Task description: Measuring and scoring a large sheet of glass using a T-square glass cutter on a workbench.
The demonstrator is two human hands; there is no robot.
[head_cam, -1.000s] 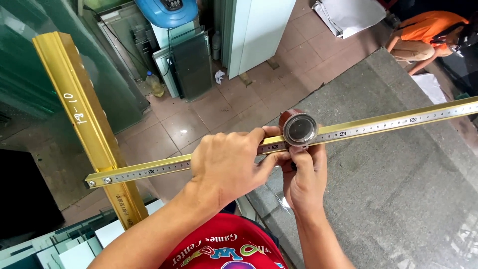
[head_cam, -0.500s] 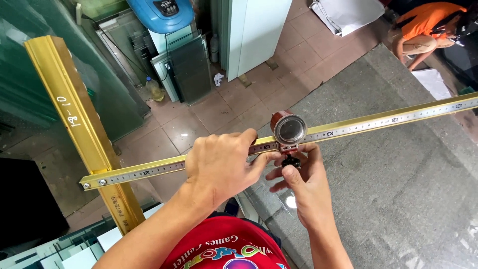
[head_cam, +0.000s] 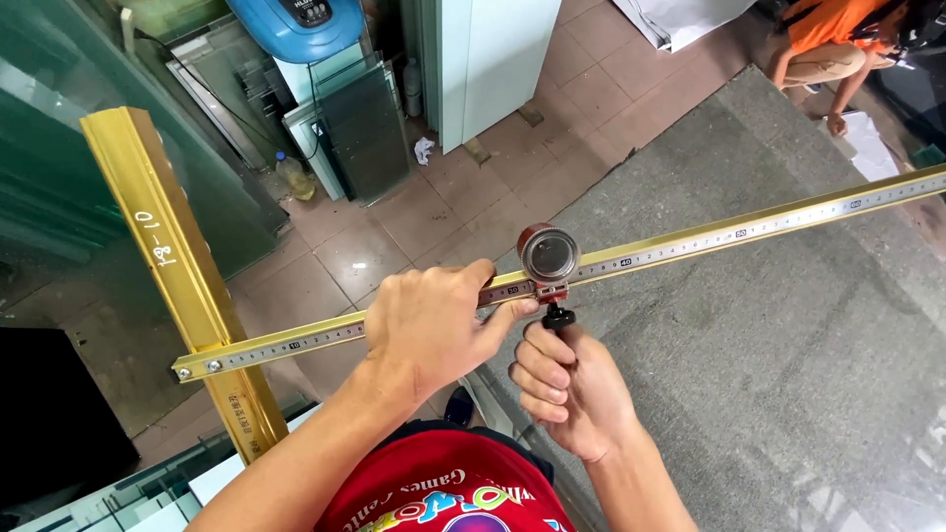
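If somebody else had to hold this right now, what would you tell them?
Left hand: gripping the gold measuring bar just left of the round slider head.
Right hand: pinching the small black knob under that head.
The bar is held level, above the grey carpeted table; its left end meets the gold crossbar.
Done: head sits partway along the scale.
Left: I can't tell whether the knob is tight.

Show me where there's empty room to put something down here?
The grey table is bare right of the right hand, below the long yellow ruler. The tiled floor is open between ruler and glass panes. It is crowded around the left hand and round slider.
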